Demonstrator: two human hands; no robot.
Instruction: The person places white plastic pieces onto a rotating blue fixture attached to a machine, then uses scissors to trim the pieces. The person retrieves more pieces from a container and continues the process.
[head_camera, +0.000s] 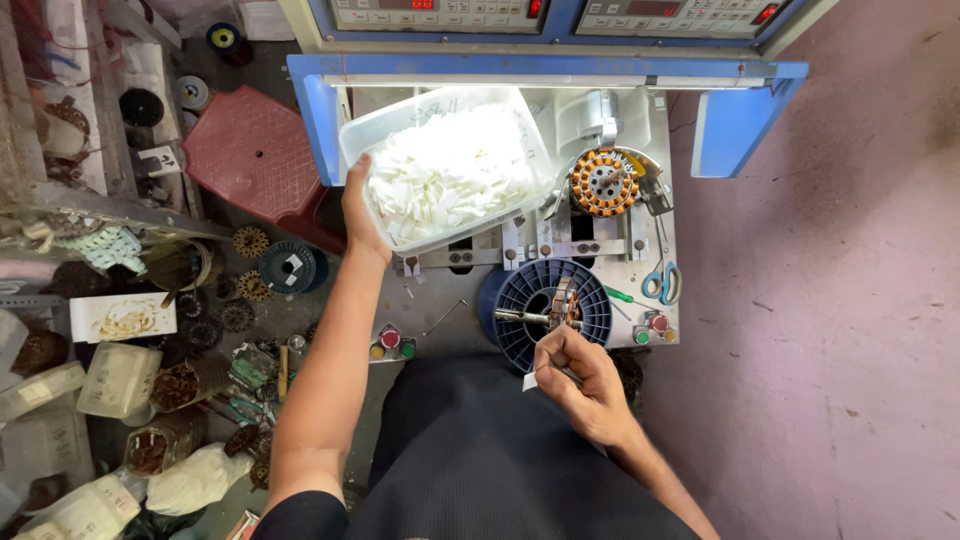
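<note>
A single head-worn camera looks almost straight down from above the person's lap, close enough that both forearms fill the lower frame. It faces the winding machine's bench (640, 290), whose blue control housing (550, 70) crosses the top edge; cluttered floor lies left of it, bare floor right.
</note>
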